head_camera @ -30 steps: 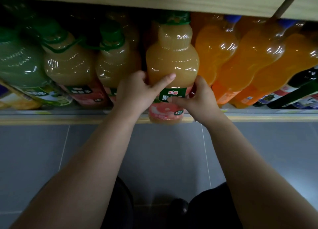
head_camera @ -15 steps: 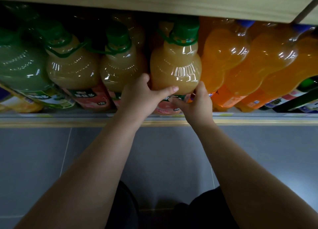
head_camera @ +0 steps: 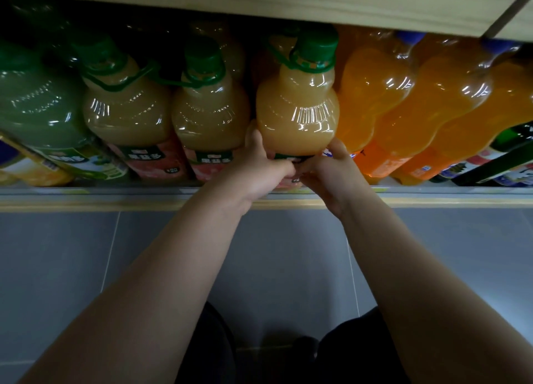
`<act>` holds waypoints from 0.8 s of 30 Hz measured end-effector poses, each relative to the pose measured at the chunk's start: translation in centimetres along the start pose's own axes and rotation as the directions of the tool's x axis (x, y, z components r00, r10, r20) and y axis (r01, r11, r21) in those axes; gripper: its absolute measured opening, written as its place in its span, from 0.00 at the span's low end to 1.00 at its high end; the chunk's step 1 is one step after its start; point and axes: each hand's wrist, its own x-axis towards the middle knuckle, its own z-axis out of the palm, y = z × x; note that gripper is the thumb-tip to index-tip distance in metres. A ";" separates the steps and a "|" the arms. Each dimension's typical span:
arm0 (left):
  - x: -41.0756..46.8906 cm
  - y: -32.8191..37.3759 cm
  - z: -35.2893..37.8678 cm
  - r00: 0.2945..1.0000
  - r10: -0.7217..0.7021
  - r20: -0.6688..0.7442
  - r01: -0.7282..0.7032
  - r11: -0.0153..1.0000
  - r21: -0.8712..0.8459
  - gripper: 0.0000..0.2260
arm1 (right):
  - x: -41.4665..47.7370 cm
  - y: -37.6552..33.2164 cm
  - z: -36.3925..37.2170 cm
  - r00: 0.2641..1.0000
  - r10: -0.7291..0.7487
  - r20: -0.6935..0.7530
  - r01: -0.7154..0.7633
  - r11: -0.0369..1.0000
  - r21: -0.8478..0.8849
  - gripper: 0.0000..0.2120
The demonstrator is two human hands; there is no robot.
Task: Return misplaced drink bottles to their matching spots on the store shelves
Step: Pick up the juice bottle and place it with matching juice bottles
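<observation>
A large pale-orange juice bottle [head_camera: 297, 115] with a green cap and a pink label stands upright on the low shelf [head_camera: 86, 203], in line with two matching juice bottles [head_camera: 210, 118] to its left. My left hand [head_camera: 259, 167] wraps the bottle's lower left side. On its lower right side, my right hand [head_camera: 331, 170] grips the label band. Both hands cover most of the label.
Bright orange soda bottles [head_camera: 375, 101] with blue caps lean right of the juice. A green drink bottle [head_camera: 37, 107] sits far left, dark bottles [head_camera: 507, 158] far right. A wooden shelf board [head_camera: 288, 0] hangs close above the caps. Grey floor tiles [head_camera: 57, 262] lie below.
The juice bottle has gone further back onto the shelf and now lines up with its matching neighbours. Both hands have followed it and slid lower on its body.
</observation>
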 end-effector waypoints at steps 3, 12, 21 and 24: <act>-0.2 0.0 0.6 0.997 -0.021 -0.070 0.006 0.976 -0.217 0.36 | -0.4 0.4 0.1 0.998 -0.054 -0.024 0.054 0.999 0.004 0.26; -0.9 -0.7 1.5 0.987 0.000 -0.159 -0.058 0.931 -0.362 0.36 | -0.4 2.1 -0.4 0.973 -0.222 -0.060 0.221 0.975 -0.023 0.24; 1.0 -1.6 1.9 0.982 -0.059 -0.178 0.005 0.958 -0.286 0.35 | 1.3 4.1 -0.7 0.982 -0.158 -0.103 0.155 0.987 -0.039 0.24; 1.8 -1.8 1.7 0.986 -0.066 -0.152 0.024 0.964 -0.265 0.36 | 2.2 4.3 -0.5 0.991 -0.104 -0.079 0.104 0.995 -0.010 0.23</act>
